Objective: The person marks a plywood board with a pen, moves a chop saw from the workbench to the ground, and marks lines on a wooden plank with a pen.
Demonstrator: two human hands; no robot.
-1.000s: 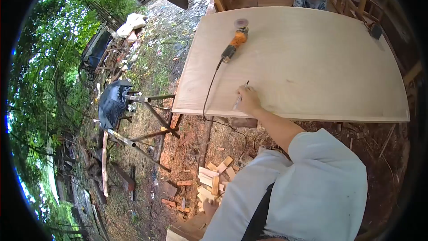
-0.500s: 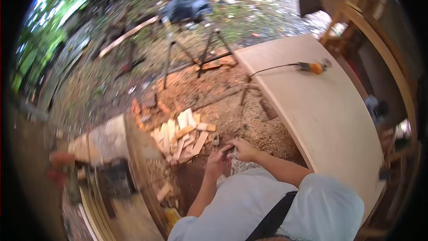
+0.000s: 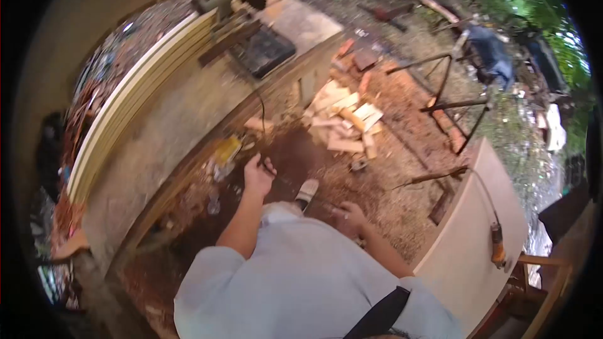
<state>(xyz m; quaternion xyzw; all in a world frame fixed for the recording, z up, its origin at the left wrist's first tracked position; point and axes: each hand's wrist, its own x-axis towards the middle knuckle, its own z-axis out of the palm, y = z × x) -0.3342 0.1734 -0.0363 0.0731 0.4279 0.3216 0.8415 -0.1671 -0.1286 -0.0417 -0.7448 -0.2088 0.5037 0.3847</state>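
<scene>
"How was the left hand [image 3: 256,179]?"
"Curled around a small dark object [image 3: 268,166], too blurred to name."
"And the right hand [image 3: 353,216]?"
"It hung well apart from the left, fingers bent; I couldn't tell whether it gripped anything."
"What lay around them?"
"Wood offcuts [image 3: 345,119] were heaped on the ground ahead of both. Left of the left hand stretched a tabletop [image 3: 182,107] carrying long boards [image 3: 125,100]. Right of the right hand was a pale panel [image 3: 465,251], with an orange grinder [image 3: 497,245] resting on it."
</scene>
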